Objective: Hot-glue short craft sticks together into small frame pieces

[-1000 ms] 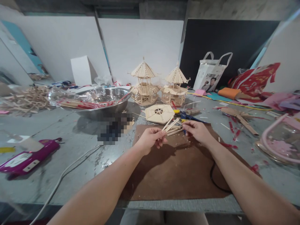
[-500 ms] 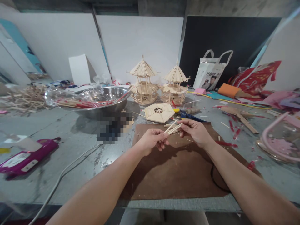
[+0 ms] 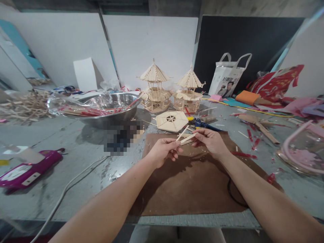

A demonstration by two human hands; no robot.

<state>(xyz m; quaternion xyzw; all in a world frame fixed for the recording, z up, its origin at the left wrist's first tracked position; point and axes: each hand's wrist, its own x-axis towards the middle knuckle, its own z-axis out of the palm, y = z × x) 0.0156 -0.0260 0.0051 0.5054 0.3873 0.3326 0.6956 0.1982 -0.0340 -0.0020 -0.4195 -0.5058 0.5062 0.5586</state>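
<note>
Over the brown mat [image 3: 192, 192], my left hand [image 3: 165, 150] pinches the near ends of a few thin wooden sticks [image 3: 187, 139]. One stick angles up apart from the others. My right hand [image 3: 209, 140] has its thumb and fingers closed on the far end of the lower sticks. More sticks lie on the mat just behind, partly covered by the held ones. Beyond the hands is a flat hexagonal stick panel [image 3: 165, 125] with a spoked opening. Two pagoda models made of sticks, a taller one [image 3: 155, 87] and a shorter one [image 3: 190, 91], stand behind it.
A steel bowl [image 3: 111, 116] holds plastic-wrapped sticks at the left. Blue-handled pliers [image 3: 207, 125] lie behind my right hand. A purple power strip [image 3: 32, 170] and a grey cable [image 3: 68, 187] are at the left. Red scraps [image 3: 244, 155] and a paper bag [image 3: 227, 79] are at the right.
The upper loose stick has swung slightly and stands more apart from the lower sticks. Both hands stay nearly in place, still holding the sticks.
</note>
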